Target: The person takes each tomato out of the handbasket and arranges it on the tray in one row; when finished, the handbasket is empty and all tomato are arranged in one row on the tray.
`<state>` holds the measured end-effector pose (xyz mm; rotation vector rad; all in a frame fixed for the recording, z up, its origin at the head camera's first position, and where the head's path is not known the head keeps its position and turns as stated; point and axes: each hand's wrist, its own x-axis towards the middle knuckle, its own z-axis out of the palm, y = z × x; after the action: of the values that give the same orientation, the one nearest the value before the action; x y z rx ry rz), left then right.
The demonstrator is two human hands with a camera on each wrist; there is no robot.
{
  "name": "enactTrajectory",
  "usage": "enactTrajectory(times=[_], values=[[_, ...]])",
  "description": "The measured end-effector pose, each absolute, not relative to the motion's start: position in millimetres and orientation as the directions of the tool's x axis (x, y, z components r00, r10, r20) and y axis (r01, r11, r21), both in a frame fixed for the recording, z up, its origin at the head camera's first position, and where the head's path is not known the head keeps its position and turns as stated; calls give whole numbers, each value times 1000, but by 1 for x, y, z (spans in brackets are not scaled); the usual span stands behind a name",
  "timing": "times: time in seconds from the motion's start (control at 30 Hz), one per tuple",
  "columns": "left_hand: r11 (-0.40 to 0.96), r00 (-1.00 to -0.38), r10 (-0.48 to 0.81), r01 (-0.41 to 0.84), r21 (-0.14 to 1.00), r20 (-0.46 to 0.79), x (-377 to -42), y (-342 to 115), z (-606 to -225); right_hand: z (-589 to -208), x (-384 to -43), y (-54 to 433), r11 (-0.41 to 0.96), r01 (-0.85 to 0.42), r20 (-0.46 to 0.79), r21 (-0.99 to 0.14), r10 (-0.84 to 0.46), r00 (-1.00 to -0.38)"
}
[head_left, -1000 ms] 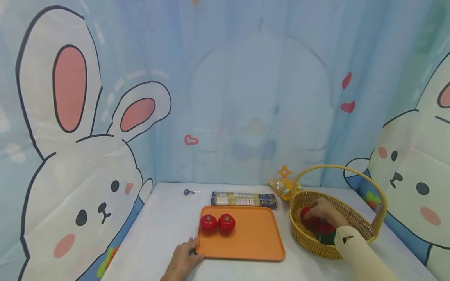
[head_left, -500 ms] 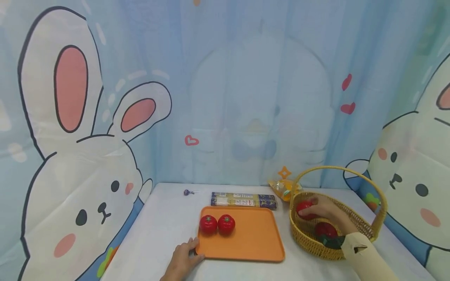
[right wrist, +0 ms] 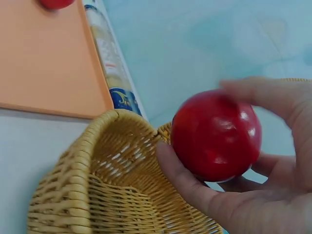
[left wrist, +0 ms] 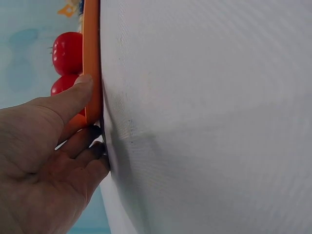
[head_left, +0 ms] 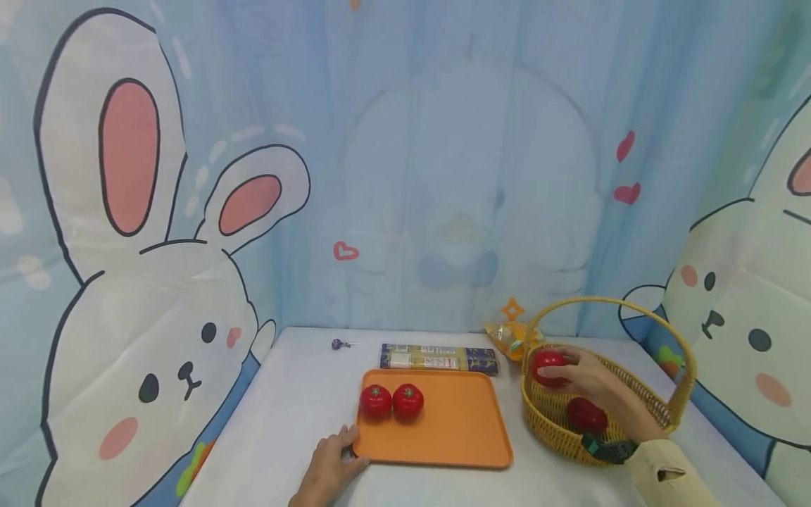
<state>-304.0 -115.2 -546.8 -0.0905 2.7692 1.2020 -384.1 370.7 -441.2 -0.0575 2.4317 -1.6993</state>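
My right hand [head_left: 586,377] grips a glossy red tomato [head_left: 550,367] inside the near-left part of the wicker basket's rim. In the right wrist view the thumb and fingers wrap round the tomato [right wrist: 217,136], above the basket [right wrist: 78,180]. Lower in the basket lies a dark red, longish fruit [head_left: 586,415]. At the left, my left hand [head_left: 329,465] holds the front-left corner of an orange tray [head_left: 456,422], thumb on its rim [left wrist: 91,63] and fingers bent at the corner. Two red tomatoes with green tops, one on the left [head_left: 376,402] and another [head_left: 408,403], sit side by side on the tray.
Behind the tray lie flat blue-and-gold packs [head_left: 437,359]. A yellow snack bag [head_left: 510,339] stands behind the basket's left end, and a lollipop [head_left: 342,345] lies at the back left. The basket's tall handle [head_left: 608,301] arches over it. A cartoon curtain [head_left: 443,176] hangs behind.
My right hand has taken hold of the tomato in the basket and raised it toward the rim, uncovering the dark red fruit below. The left hand and the tray have stayed in place.
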Motion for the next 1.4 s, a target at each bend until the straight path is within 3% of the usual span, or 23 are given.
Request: enactTrajectory(times=[0.2, 0.33, 0.8, 1.13, 1.4], values=[[688, -993, -8, -92, 719, -119, -303, -113, -543, -444, -372, 360, 266, 35, -75, -963, -145, -987], [691, -993, -15, -94, 717, -116, -302, -113, -542, -440, -362, 343, 315, -9, -43, -949, -157, -987], [713, -996, -7, -69, 698, -91, -299, -114, -541, -450, -344, 258, 449, -358, 266, -819, -256, -929], [697, -992, -15, -99, 710, -124, -299, -111, -542, -482, -350, 220, 580, -353, 350, -734, -123, -929], [701, -995, 1, -69, 710, -98, -297, -111, -543, -505, -362, 199, 629, -342, 332, -698, -139, -933]])
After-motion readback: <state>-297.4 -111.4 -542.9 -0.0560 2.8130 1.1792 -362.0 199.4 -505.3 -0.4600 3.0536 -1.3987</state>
